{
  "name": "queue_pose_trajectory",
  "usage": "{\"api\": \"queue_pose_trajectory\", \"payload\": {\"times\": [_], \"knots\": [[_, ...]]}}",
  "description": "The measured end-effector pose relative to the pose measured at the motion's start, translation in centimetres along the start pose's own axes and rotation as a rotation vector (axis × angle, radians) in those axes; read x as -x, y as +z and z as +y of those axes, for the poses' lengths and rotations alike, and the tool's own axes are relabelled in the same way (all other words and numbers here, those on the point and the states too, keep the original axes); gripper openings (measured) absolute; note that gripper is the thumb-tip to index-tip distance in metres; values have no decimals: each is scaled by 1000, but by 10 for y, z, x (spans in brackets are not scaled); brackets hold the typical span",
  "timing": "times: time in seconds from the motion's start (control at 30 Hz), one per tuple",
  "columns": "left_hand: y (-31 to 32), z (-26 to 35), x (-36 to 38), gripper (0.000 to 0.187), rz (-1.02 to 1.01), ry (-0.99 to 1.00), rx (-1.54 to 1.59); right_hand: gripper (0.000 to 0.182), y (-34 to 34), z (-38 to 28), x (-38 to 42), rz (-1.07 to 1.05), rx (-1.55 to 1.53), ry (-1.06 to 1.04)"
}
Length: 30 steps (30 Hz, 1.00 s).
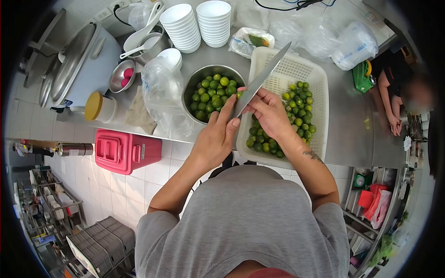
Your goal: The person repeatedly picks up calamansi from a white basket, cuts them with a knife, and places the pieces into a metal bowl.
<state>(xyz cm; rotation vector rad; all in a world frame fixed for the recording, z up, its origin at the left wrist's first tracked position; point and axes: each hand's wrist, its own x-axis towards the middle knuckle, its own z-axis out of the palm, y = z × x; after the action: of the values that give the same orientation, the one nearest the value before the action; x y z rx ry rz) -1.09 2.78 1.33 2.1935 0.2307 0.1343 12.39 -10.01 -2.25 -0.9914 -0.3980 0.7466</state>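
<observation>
My left hand [214, 139] is closed around the handle end of a large knife [264, 75], its index finger stretched along the blade's base. The wide blade points up and away to the right. My right hand [270, 113] is close beside the blade, its fingers partly behind it, pinching a small green lime [239, 94] at the blade's left edge. Below and left of the blade, a steel bowl [187, 95] holds many green limes. Under my right hand, a white perforated basket [320, 92] contains more loose limes.
Stacked white bowls [181, 28], a plastic bag [162, 92] and a yellow-lidded jar [101, 106] share the steel counter [350, 129]. A large lidded pot [76, 65] stands left. A pink bin [127, 150] is on the floor. Another person's hands [395, 125] rest at the right.
</observation>
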Motion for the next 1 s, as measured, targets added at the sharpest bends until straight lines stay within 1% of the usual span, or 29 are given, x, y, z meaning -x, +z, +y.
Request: {"api": "queue_pose_trajectory", "payload": {"times": [0.07,0.17,0.27,0.37,0.47,0.57,0.67,0.7,0.77,0.8,0.83,0.87,0.9,0.93,0.97,1.0], "knots": [[-2,2,-1,55,-30,-48,35,25,2,2,1,15,14,-6],[0,-2,-1,56,-13,-7,-21,24,3,7,3,35,38,-6],[5,-12,-3,55,11,27,33,24,3,10,4,30,61,-7],[2,-9,-7,54,-30,-14,114,24,3,12,4,7,65,1],[1,-7,-8,52,-45,-57,100,23,0,13,4,-30,72,26],[2,-4,-11,38,-12,-101,139,25,2,17,7,-72,121,52],[0,-3,-12,36,-7,-91,138,29,2,16,8,-93,124,99],[-3,-2,-12,40,-26,-103,134,30,2,14,7,-99,113,121],[-10,-2,-14,48,-63,-126,127,31,0,-2,7,-93,253,139],[-10,-3,-13,48,-39,-141,125,32,-6,-10,6,-90,323,147],[-10,-5,-13,48,-16,-154,123,32,-20,-19,3,-95,460,102],[-11,-7,-13,48,7,-167,121,31,-32,-31,4,-4,690,82],[-12,-9,-13,49,18,-165,113,31,-59,-33,2,69,980,-10],[-13,-11,-12,50,30,-165,106,29,-78,-41,4,117,1250,-199],[-13,-14,-11,51,43,-166,99,30,-108,-38,3,162,1542,-274],[-13,-19,-10,52,72,-140,69,31,-130,-39,6,159,1686,-193]]}}
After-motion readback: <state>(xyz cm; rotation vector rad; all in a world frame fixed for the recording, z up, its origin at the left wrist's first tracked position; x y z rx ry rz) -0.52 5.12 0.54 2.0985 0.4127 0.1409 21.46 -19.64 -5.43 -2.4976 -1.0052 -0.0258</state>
